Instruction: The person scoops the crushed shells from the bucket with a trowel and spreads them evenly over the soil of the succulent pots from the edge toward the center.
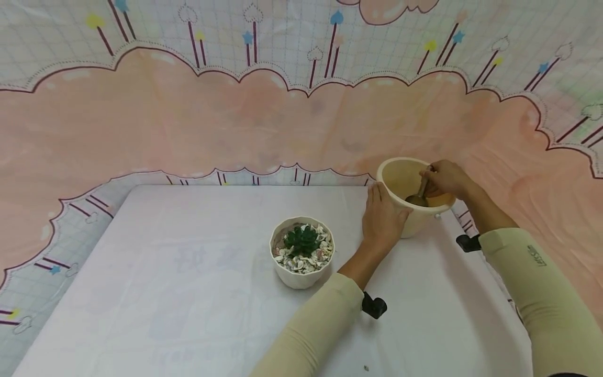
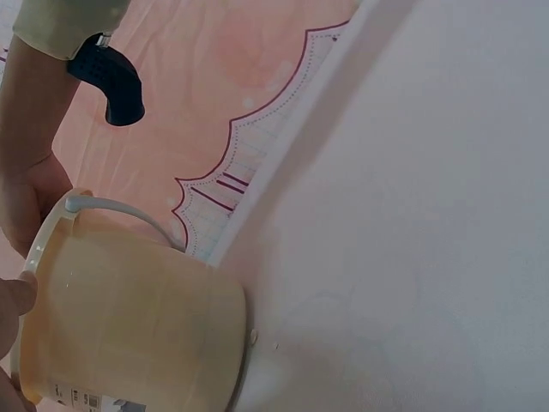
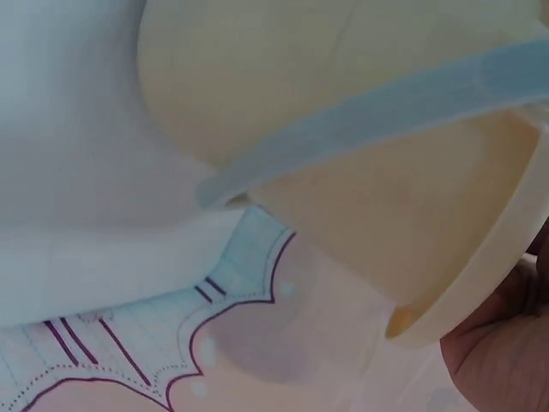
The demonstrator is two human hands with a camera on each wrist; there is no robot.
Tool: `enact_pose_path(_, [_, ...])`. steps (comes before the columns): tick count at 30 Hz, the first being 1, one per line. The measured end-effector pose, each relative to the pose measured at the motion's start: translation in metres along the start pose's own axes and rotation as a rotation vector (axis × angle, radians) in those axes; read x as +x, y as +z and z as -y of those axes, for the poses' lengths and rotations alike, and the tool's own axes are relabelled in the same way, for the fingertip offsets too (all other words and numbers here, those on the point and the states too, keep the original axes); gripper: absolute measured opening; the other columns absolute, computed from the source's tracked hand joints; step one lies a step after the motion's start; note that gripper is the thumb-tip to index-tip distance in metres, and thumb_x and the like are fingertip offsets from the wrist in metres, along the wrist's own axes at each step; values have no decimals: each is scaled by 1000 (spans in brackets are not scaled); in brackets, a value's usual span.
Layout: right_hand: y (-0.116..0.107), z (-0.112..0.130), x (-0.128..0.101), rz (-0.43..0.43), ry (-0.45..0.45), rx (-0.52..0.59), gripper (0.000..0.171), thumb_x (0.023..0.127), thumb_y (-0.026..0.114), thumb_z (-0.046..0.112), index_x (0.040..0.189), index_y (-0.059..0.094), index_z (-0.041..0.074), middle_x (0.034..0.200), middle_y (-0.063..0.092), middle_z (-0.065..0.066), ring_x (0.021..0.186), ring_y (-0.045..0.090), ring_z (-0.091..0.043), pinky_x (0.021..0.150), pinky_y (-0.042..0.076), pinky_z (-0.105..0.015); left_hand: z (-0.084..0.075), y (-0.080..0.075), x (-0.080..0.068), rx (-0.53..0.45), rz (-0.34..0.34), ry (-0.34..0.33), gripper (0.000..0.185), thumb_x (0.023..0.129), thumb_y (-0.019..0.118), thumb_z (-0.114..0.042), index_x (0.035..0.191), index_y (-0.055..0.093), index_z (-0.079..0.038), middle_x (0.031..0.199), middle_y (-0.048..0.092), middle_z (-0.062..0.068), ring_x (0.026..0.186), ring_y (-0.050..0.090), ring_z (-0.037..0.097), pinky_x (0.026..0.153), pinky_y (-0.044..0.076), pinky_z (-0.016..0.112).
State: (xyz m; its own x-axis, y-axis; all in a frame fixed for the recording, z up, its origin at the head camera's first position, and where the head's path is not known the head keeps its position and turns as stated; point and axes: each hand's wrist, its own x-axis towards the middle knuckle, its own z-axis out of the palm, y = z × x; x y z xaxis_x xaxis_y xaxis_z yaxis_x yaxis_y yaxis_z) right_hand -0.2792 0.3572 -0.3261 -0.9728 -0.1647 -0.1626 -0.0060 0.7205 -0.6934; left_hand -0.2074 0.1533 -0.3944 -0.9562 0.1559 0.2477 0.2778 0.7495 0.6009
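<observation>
A cream plastic bucket [image 1: 412, 226] stands tilted near the table's far right corner. My left hand [image 1: 383, 219] grips its near left rim, thumb along the front edge and fingers against the side. Reaching over the right rim, my right hand [image 1: 446, 179] holds a metal spoon [image 1: 418, 199] by its handle, bowl down inside the bucket. The bucket's bottom contents are hidden by the near wall. In the left wrist view the bucket [image 2: 146, 309] shows a label near its rim. Its pale bail handle [image 3: 369, 129] hangs down outside in the right wrist view.
Left of my left forearm sits a white faceted pot [image 1: 298, 281] with a green succulent [image 1: 301, 240] among pale shell-like chips [image 1: 306, 264]. A white table [image 1: 188, 283] lies beneath, with a small dark speck [image 1: 366, 368] near its front. Patterned pink cloth [image 1: 235, 125] hangs behind.
</observation>
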Motion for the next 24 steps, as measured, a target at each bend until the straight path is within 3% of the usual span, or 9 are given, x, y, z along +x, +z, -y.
enact_pose_path(6, [9,-1,2,17,106,284,40,113,42,9,118,51,-30,85,73,-23,71,76,-23,72,64,-40,0,3,0,12,-26,-2,98,94,76,-52,161,33,4,165,38,17,154,33,25,120,32,29])
enact_pose_path(10, [15,4,2,17,192,399,41,114,42,12,123,48,-27,82,73,-18,68,77,-23,74,64,-38,0,5,0,13,-38,3,99,93,77,-53,161,34,4,164,39,17,153,35,25,119,34,29])
enact_pose_path(13, [17,10,0,5,259,483,35,114,40,14,117,51,-20,79,72,-16,67,77,-23,73,63,-36,1,6,0,2,-37,1,100,92,78,-53,161,34,4,164,39,17,153,35,26,119,34,30])
enact_pose_path(17, [15,14,-4,-6,344,677,32,115,37,14,105,56,-10,78,72,-17,69,77,-26,76,63,-35,2,8,0,4,-38,0,100,92,79,-53,161,34,3,164,40,17,152,36,26,119,34,29])
enact_pose_path(20, [11,15,-4,-11,368,814,34,115,36,13,99,58,-7,78,73,-20,70,78,-28,76,63,-37,2,7,0,20,-48,7,100,91,79,-54,161,34,3,163,41,17,152,38,27,119,34,29])
enact_pose_path(24, [6,16,-3,-3,381,909,38,115,35,13,94,60,-7,77,73,-23,69,78,-31,76,63,-37,2,5,0,38,-65,17,101,90,80,-55,160,36,3,161,44,17,150,40,27,119,34,29])
